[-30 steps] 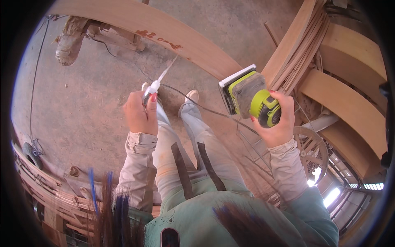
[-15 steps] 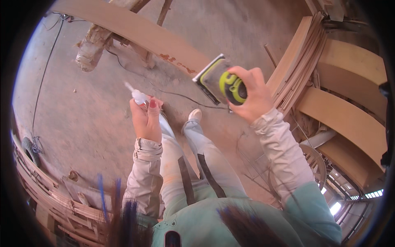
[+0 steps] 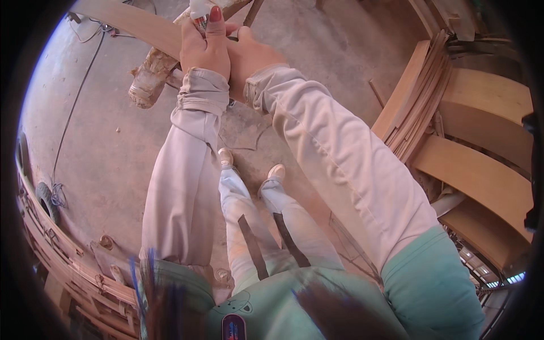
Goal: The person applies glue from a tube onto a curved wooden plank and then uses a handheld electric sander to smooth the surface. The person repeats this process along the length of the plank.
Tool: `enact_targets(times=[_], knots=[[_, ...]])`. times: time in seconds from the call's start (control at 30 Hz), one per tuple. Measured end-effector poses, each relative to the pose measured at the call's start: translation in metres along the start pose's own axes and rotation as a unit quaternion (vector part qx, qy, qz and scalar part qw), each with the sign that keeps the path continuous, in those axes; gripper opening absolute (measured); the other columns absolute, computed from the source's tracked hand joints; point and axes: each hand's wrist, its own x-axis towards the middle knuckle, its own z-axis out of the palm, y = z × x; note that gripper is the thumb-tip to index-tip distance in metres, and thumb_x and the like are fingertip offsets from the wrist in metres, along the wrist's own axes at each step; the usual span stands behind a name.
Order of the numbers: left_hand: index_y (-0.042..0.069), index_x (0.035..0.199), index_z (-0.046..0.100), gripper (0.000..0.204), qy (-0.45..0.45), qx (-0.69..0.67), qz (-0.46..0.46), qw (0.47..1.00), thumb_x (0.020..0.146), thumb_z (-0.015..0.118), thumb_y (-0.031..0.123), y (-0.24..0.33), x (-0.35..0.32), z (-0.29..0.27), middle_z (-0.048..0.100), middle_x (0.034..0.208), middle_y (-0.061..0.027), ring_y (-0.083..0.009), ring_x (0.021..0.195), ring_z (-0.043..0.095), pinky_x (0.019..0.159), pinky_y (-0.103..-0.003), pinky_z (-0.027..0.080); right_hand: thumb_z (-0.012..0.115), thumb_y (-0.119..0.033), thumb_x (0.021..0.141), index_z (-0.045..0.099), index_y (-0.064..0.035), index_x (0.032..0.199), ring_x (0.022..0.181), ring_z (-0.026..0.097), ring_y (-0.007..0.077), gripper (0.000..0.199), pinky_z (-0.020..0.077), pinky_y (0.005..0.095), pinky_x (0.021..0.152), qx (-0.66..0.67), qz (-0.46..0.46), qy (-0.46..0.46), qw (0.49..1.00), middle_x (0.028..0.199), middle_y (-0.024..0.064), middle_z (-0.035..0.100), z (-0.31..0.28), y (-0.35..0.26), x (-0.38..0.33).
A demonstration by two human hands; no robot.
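My left hand point(image 3: 204, 50) is closed round a small white bottle point(image 3: 200, 8), thumb up along its side, at the top of the view. Right up against it, my right hand point(image 3: 254, 55) is curled with its fingers mostly hidden behind the left hand and wrist. The green-and-black palm sander it gripped half a second ago is almost wholly covered now; only dark bits show beside the hands. Beyond both hands runs a long wooden board point(image 3: 131, 24), its near end hidden by them.
A rough, wrapped log-like support point(image 3: 148, 85) stands under the board. Stacked thin wood strips point(image 3: 416, 96) and curved wooden panels point(image 3: 476, 170) are at the right. Wooden slats point(image 3: 85, 269) lie at lower left. A dark cable point(image 3: 71, 119) crosses the concrete floor.
Both hands have moved forward and come together at the board. The right hand swung left with the sander, which has gone out of sight behind the hands. The bottle stays in my left hand.
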Motion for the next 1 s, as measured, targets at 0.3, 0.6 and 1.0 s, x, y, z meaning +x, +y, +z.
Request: enact_targets(times=[0.3, 0.6, 1.0], knots=[[0.003, 0.107, 0.054, 0.046, 0.035, 0.046, 0.017, 0.998, 0.098, 0.055, 0.048, 0.005, -0.048, 0.026, 0.073, 0.077, -0.0068, -0.0258, 0.073, 0.069, 0.071, -0.035, 0.051, 0.068, -0.019, 0.079, 0.05, -0.029, 0.134, 0.107, 0.061, 0.0368, 0.06, 0.0517, 0.0454, 0.091, 0.041, -0.006, 0.007, 0.999, 0.135, 0.0079, 0.048, 0.008, 0.032, -0.038], [0.004, 0.107, 0.051, 0.03, -0.005, 0.02, -0.076, 0.997, 0.1, 0.058, 0.033, 0.018, -0.109, 0.06, 0.074, 0.083, -0.0116, -0.0279, 0.077, 0.071, 0.07, -0.037, 0.052, 0.067, -0.023, 0.082, 0.05, -0.0277, 0.131, 0.1, 0.063, 0.0399, 0.052, 0.0522, 0.0471, 0.087, 0.05, 0.035, -0.018, 0.998, 0.129, 0.0136, 0.049, 0.01, 0.068, -0.094], [0.006, 0.107, 0.056, 0.018, -0.095, 0.041, 0.026, 0.994, 0.094, 0.058, 0.018, 0.018, -0.204, 0.099, 0.07, 0.086, -0.0169, -0.035, 0.08, 0.069, 0.069, -0.041, 0.053, 0.069, -0.026, 0.081, 0.046, -0.0167, 0.134, 0.094, 0.062, 0.0433, 0.058, 0.0516, 0.0491, 0.08, 0.044, 0.084, 0.027, 0.995, 0.122, 0.0182, 0.047, 0.028, 0.122, -0.193]])
